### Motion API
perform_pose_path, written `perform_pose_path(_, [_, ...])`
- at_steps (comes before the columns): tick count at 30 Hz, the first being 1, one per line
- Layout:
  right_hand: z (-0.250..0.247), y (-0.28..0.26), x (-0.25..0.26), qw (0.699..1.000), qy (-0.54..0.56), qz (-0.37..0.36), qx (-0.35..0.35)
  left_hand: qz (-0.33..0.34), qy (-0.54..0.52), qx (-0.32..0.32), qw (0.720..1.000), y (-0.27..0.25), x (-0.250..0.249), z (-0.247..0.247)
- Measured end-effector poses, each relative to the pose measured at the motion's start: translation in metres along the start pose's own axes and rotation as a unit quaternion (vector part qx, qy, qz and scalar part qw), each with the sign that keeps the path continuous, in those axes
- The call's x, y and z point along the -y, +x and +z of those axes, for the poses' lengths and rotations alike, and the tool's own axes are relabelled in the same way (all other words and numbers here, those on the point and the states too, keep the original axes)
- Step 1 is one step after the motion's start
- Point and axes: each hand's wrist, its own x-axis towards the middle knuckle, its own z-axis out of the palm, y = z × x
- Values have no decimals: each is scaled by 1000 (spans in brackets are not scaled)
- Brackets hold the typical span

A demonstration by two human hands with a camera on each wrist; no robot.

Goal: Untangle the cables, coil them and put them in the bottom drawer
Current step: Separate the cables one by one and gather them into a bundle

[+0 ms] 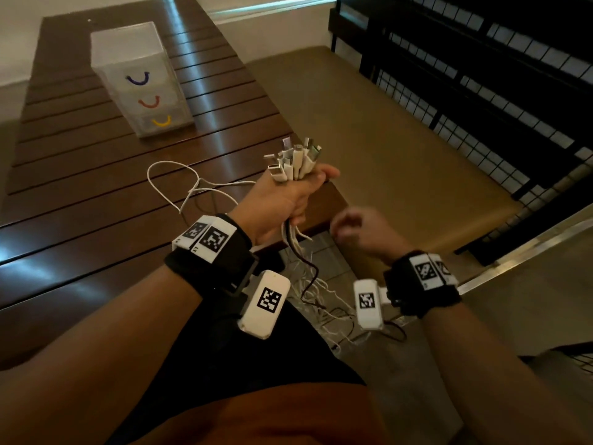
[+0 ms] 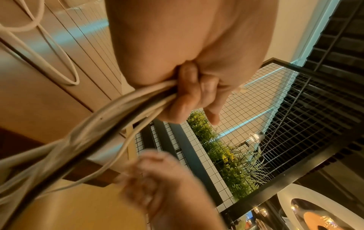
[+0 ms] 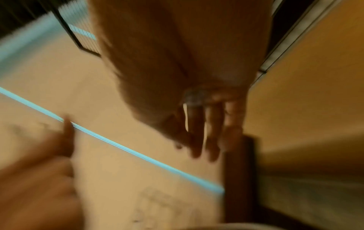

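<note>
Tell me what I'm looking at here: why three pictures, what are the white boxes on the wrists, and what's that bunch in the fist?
There is no robot: a person wears three cameras. The big picture comes from the head, looking down; the other two come from the white boxes strapped to each wrist, looking along the hands. The left hand grips a bundle of cables, plugs sticking up, the tails hanging towards the floor. Its wrist camera shows the fingers curled round them. The right hand is blurred and seems to hold nothing. On the wooden table stand a clear drawer unit and one loose white cable.
</note>
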Motion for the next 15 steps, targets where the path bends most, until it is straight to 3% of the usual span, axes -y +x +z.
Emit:
perform_pose_path(2, [-4, -2, 56, 978, 157, -55, -127, -17, -8, -14, 1000, -2, -1, 5])
perform_pose_path(3, [-5, -4, 82, 963, 211, -76, -149, -25, 7, -32, 999, -3, 0, 6])
perform_pose_path(5, [-7, -8, 122, 959, 230, -112, -124, -21, 62, -46, 997, -4, -1, 7])
perform_pose_path(8, [0, -9, 157, 985, 51, -163, -22, 17, 94, -32, 995, -11, -3, 5])
perform_pose_path(10, [13, -4, 165, 981, -75, -174, 37, 35, 115, -43, 992, -16, -3, 0])
perform_pose_path(15, [36, 5, 173, 970, -128, -184, 94, 6, 183, -101, 978, -21, 3, -22])
